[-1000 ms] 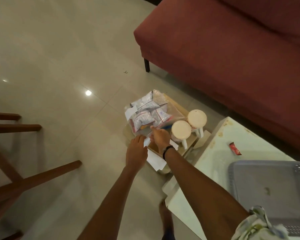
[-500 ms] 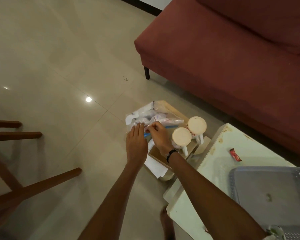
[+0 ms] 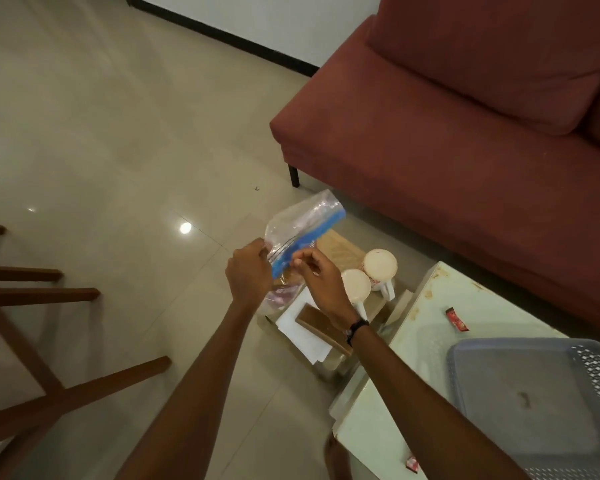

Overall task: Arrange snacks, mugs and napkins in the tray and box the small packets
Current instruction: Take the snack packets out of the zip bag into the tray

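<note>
Nearest us sat one grey tray (image 3: 520, 403) on the table (image 3: 426, 327). Beyond the tray, our left hand (image 3: 248, 273) and right hand (image 3: 321, 277) pinched one zip bag (image 3: 302, 223) above the box (image 3: 340, 252). We judged unsealing came next. Two mugs (image 3: 369, 275) stood upside down beyond the tray.

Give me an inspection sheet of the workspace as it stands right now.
Surface: pale table, stained, at right.
Job's things: clear zip bag held up; two mugs upside down in cardboard box on floor; white napkins by box; grey tray bare on table.
Clutter: red packet on table.
Grippers: left hand and right hand pinch the bag's blue seal.
Cables: nothing seen.
Surroundings: red sofa, wooden chair legs, tiled floor.
</note>
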